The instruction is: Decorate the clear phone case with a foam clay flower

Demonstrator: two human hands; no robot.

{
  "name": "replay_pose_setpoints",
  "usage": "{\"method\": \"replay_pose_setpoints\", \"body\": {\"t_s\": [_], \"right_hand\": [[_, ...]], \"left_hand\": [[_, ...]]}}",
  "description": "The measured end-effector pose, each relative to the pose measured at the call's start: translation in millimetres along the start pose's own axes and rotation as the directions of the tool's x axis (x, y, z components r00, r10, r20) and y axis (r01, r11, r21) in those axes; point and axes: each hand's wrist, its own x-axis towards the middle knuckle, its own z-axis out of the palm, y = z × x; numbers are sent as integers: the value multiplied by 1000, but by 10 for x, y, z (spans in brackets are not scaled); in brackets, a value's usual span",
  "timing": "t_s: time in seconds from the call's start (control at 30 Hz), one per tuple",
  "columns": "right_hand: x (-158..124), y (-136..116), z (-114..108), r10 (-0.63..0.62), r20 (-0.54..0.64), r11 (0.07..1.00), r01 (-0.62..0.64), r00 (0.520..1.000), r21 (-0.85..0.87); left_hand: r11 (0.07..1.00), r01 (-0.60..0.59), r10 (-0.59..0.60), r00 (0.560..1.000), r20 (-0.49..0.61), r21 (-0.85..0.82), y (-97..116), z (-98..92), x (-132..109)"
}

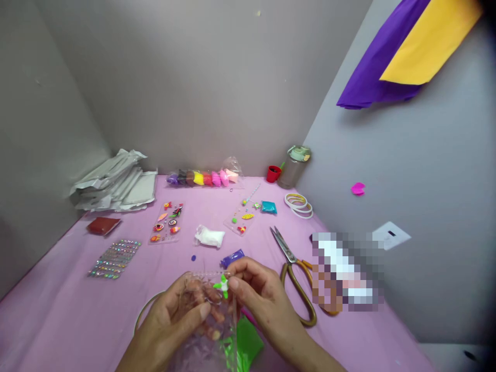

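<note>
Low in the head view, my left hand [176, 310] grips a clear plastic pouch [205, 346], with its fingers showing through the plastic. My right hand [258, 292] pinches the pouch's upper right corner between thumb and fingers. Right beside that thumb, a small green and white clay-like flower shape [222, 285] lies against the pouch near its top edge. Beneath the hands, a bright green packet [248, 343] is partly covered. A purple clay packet [233, 258] lies just beyond my right fingertips.
Large scissors [289, 253] lie right of my hands, beside a blurred-out object [344, 274]. Ahead are a white clay packet [210, 236], charm sheets [167, 223], a blue packet [268, 207] and tape rolls [298, 205]. Silvery packs [116, 181], a red cup [273, 174] and a bottle [295, 168] stand behind.
</note>
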Motion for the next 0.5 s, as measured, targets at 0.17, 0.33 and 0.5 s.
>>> {"method": "replay_pose_setpoints", "body": {"t_s": [0.17,0.33,0.5], "right_hand": [[11,-16,19,6,4,1000,-6,1000,3],[9,-18,-7,-14,7,1000,14,1000,-28],[14,-24,-11,-8,8,1000,8,1000,-29]], "left_hand": [[1000,-19,19,1000,15,4,1,-20,3],[1000,-20,20,999,44,6,7,-40,8],[1000,-16,16,999,30,-7,-5,-34,10]]}}
